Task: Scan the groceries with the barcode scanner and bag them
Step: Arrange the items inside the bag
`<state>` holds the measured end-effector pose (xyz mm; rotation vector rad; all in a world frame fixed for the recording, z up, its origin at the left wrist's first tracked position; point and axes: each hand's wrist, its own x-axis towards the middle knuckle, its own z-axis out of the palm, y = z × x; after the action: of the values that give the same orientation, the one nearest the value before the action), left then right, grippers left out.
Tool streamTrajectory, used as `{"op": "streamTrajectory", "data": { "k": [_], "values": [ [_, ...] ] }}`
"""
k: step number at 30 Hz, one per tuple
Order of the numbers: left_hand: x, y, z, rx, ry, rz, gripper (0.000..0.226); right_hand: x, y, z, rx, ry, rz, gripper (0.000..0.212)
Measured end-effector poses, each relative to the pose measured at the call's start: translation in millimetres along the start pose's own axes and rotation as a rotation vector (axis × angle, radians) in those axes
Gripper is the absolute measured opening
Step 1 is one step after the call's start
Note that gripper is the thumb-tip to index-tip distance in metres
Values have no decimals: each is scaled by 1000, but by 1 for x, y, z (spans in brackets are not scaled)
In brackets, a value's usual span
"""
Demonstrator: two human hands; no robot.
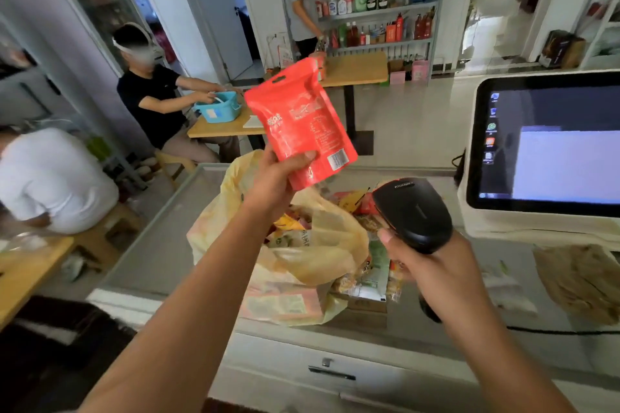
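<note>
The left hand (278, 178) pinches the pouch (302, 117) upright; its barcode (338, 159) sits up-left of the scanner (412, 211), which the right hand (432, 275) grips.

Two arms in shot, both the person's own. Left forearm (201, 282): bare the whole way, from the wrist to where the frame cuts it off, lean and smooth, swelling broad at the bottom edge under the wide lens. Right forearm (496, 342): same again, bare skin right down to the frame's edge. Left hand (276, 178): bare, with a long, straight thumb (302, 157). Right hand (432, 275): bare as well, and there's its thumbnail (385, 237), short and rounded. Blur softens the finer detail on both.
</note>
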<state>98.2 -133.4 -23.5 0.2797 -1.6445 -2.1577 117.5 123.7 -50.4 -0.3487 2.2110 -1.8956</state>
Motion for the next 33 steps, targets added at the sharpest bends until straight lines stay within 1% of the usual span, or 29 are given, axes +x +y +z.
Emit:
{"op": "streamTrajectory", "data": {
  "k": [2, 4, 6, 7, 9, 10, 11, 12, 13, 15, 16, 17, 18, 19, 21, 22, 24, 26, 29, 30, 31, 32, 33],
  "values": [
    [-11, 8, -29, 12, 89, 64, 56, 12, 12, 20, -8, -4, -5, 25],
    [-20, 14, -52, 19, 142, 91, 47, 25, 26, 38, -57, -22, 12, 28],
    [-29, 15, -72, 60, 154, 76, 46, 36, 38, 53, -112, -46, 75, 29],
    [-32, 13, -81, 124, 147, 55, 49, 41, 42, 59, -132, -53, 114, 27],
    [-37, 9, -90, 420, 120, -5, 55, 49, 48, 67, -75, -49, 205, 27],
    [-36, 4, -93, 621, 100, -31, 55, 52, 47, 69, -23, -37, 230, 28],
    [-35, 1, -91, 787, 66, -28, 49, 52, 41, 69, 35, -7, 235, 29],
    [-34, -1, -87, 907, 23, 13, 44, 54, 34, 68, 106, 36, 227, 30],
    [-33, -3, -83, 977, -47, 98, 46, 55, 27, 66, 177, 80, 213, 30],
    [-27, -11, -79, 1032, -227, 309, 65, 55, 8, 65, 270, 144, 170, 28],
    [-23, -17, -80, 1098, -291, 374, 69, 56, 0, 66, 288, 165, 147, 25],
    [-19, -25, -87, 1199, -330, 403, 72, 56, -7, 68, 293, 176, 129, 23],
    [-14, -33, -95, 1302, -368, 382, 73, 57, -13, 70, 290, 180, 126, 22],
    [-14, -37, -102, 1383, -417, 324, 73, 58, -17, 73, 287, 179, 128, 21],
    [-15, -41, -122, 1467, -470, 158, 71, 58, -21, 76, 290, 184, 140, 22],
    [-18, -40, -131, 1495, -465, 81, 69, 58, -21, 78, 286, 188, 149, 23],
    [-19, -35, -150, 1624, -435, -61, 69, 56, -19, 81, 278, 193, 158, 23],
    [-19, -27, -156, 1805, -394, -261, 69, 54, -16, 86, 256, 204, 164, 23],
    [-16, -17, -145, 1920, -265, -525, 70, 48, -16, 95, 221, 226, 171, 21],
    [-17, -15, -140, 1927, -266, -557, 76, 46, -17, 97, 209, 231, 171, 21],
    [-17, -17, -138, 1939, -322, -533, 85, 45, -18, 99, 197, 240, 169, 20],
    [-17, -17, -135, 1933, -435, -445, 93, 43, -20, 102, 185, 246, 166, 19],
    [-15, -18, -133, 1897, -577, -312, 99, 43, -21, 103, 174, 252, 161, 20]
  ]
}}
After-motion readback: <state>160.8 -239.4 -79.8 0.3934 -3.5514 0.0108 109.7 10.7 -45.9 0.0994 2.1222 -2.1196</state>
